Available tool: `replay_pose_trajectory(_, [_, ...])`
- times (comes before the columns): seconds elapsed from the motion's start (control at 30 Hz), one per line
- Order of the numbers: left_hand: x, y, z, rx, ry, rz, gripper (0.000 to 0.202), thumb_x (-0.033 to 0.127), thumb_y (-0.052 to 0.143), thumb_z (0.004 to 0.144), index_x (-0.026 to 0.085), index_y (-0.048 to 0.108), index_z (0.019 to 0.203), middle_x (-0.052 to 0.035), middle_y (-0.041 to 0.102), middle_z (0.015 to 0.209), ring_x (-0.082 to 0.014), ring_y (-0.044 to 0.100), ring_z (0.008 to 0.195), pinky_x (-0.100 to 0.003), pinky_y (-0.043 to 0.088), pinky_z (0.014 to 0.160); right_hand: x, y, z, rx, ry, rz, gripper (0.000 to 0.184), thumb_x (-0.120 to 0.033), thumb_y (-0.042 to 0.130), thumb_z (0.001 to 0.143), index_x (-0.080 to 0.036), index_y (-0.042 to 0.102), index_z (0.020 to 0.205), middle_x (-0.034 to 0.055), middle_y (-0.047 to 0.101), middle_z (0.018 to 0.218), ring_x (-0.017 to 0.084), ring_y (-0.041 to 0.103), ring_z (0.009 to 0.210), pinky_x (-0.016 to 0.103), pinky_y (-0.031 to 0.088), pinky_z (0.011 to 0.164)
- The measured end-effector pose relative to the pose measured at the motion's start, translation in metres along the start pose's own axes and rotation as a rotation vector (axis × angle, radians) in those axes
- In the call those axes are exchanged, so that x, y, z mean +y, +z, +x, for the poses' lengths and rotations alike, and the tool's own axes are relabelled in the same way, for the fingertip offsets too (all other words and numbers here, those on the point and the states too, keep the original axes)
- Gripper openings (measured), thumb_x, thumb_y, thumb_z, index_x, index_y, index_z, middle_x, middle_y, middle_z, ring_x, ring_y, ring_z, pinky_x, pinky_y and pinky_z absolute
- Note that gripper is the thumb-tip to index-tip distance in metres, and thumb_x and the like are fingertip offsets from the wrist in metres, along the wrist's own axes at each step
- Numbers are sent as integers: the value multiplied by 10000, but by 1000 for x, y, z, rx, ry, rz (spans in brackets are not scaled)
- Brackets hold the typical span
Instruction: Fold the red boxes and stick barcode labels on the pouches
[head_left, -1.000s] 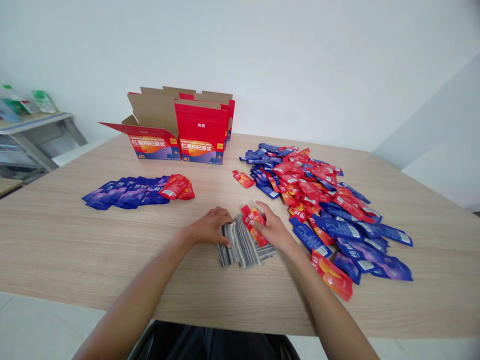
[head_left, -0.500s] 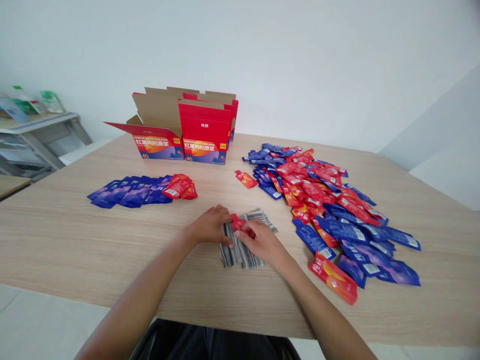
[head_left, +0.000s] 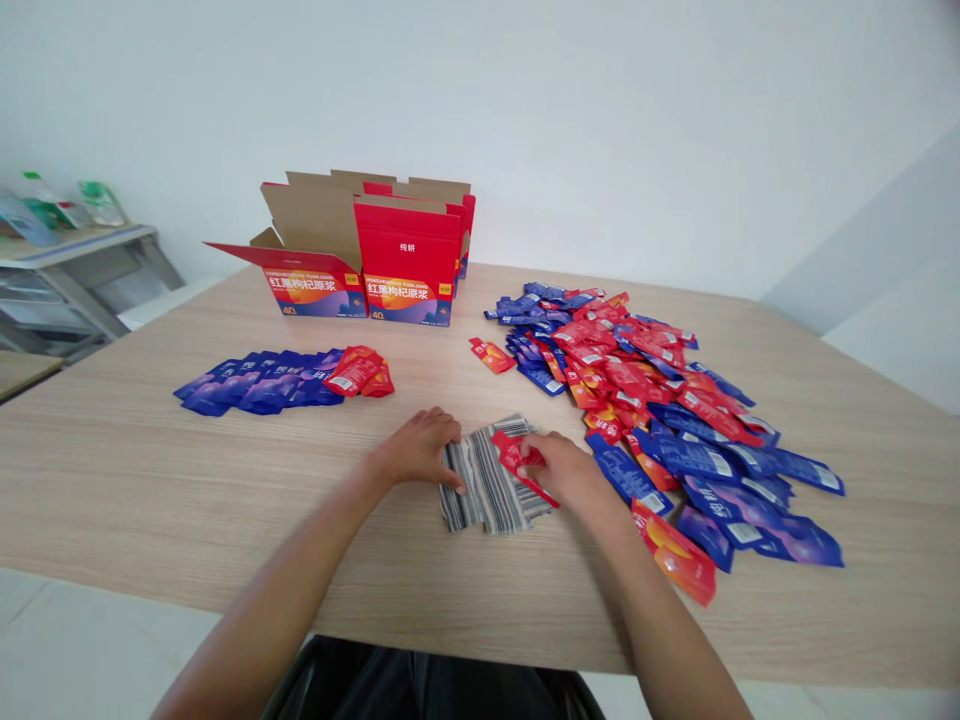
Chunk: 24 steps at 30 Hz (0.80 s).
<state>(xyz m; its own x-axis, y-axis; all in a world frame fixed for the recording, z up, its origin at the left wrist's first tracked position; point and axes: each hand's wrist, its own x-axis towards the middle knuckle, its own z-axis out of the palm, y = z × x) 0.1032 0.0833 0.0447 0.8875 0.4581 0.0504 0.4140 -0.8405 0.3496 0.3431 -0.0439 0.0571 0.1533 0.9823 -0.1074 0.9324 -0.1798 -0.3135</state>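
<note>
A folded grey-and-white striped cloth [head_left: 487, 490] lies on the wooden table [head_left: 135, 480] in front of me. My left hand [head_left: 417, 450] rests with curled fingers on the cloth's left edge, pinning it down. My right hand [head_left: 568, 468] pinches a red sachet [head_left: 517, 458] and holds it on the cloth's right part. A big loose heap of red and blue sachets [head_left: 645, 400] spreads to the right of my right hand.
A row of blue sachets with a few red ones at its right end [head_left: 281, 380] lies at the left. Open red cardboard boxes [head_left: 367, 260] stand at the back. One red sachet [head_left: 491, 355] lies alone. A grey shelf [head_left: 67, 270] stands at far left.
My right hand slid the red sachet leftwards over the cloth, then back to the right, where it now holds it tilted. My left hand stayed on the cloth.
</note>
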Motion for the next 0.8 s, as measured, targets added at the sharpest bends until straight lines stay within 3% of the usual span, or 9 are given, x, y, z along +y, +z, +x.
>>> replay_pose_trajectory(0.1, [1,4,0,46,47,-55,921,666,792,683,181,493,1406,-143,571,1354,-338,480,1279,-463,366,1103,15,-9,3,-36,-118,107,138,-139,668,810,-239,695,902,21,660,923,188,617,889,258,394,737])
replay_pose_trajectory(0.17, [5,10,2,99,110,-87,997,663,745,752,189,349,1535,-159,463,1503,-345,390,1396,-477,300,1175,16,-10,5,-69,-252,183,172,-102,636,812,-229,691,915,15,676,926,185,614,906,257,400,763])
replay_pose_trajectory(0.3, [20,22,8,114,254,-44,624,596,584,920,215,552,1413,-122,534,1469,-327,410,1411,-470,305,1190,7,-3,10,-75,-418,267,186,-106,612,836,-215,700,958,34,700,974,197,606,958,279,418,843])
replay_pose_trajectory(0.4, [35,30,9,111,247,43,554,583,549,946,197,622,1336,-113,598,1400,-322,434,1399,-459,326,1184,7,0,12,-88,-366,242,209,-137,611,852,-234,721,1001,42,711,1015,205,614,988,285,426,865])
replay_pose_trajectory(0.53, [53,42,9,157,180,134,717,700,531,896,191,571,1399,-130,537,1462,-361,297,1484,-513,238,1224,20,-4,10,-113,-248,184,259,-154,596,852,-275,739,1030,18,732,1001,200,643,967,264,440,828])
replay_pose_trajectory(0.63, [62,51,11,164,156,139,825,773,519,852,174,556,1419,-157,534,1455,-371,324,1468,-517,262,1214,24,-9,5,-121,-205,123,251,-171,580,869,-282,742,1027,17,735,1018,201,648,989,263,438,839])
replay_pose_trajectory(0.7, [64,53,11,183,135,134,812,778,529,841,177,593,1383,-158,536,1449,-373,328,1466,-515,270,1214,19,-12,0,-93,-175,54,298,-173,572,879,-277,709,1122,30,728,1063,204,645,1011,266,432,845])
replay_pose_trajectory(0.8, [63,49,11,237,50,116,660,725,539,873,217,679,1272,-140,523,1454,-381,302,1478,-537,282,1206,2,-16,-7,7,-91,-100,497,-182,579,886,-203,542,1381,102,700,1147,237,641,1027,290,425,837])
